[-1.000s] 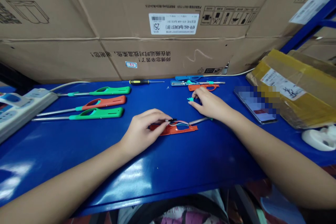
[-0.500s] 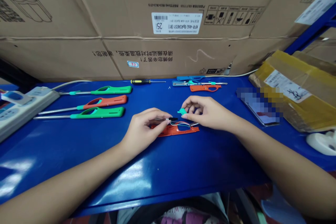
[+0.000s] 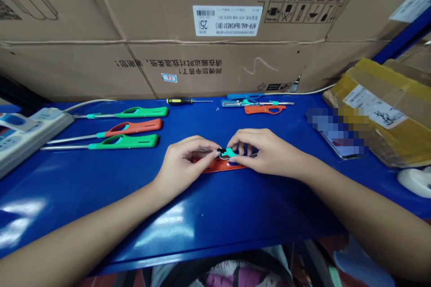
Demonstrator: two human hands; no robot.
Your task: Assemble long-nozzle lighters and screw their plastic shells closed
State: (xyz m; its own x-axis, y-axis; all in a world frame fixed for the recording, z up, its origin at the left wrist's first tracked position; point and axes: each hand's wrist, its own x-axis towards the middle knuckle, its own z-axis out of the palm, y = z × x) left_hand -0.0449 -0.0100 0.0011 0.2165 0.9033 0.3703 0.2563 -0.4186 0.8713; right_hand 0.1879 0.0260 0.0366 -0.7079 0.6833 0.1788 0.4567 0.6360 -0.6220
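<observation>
Pinching a black part [image 3: 222, 150], the left hand [image 3: 183, 159] has a narrow grip; the right hand [image 3: 264, 150] has its grip on a turquoise piece [image 3: 230, 152] just beside it. An orange shell [image 3: 218, 165] lies below, between the near and far edges of the surface [image 3: 242, 206]; 3 lighters [image 3: 144, 141] lie toward its left edge.

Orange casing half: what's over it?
Over the casing half: a black part in the left hand, a teal piece in the right hand, and a white wire. The hands cover parts of both ends; what lies there can't be seen.
</observation>
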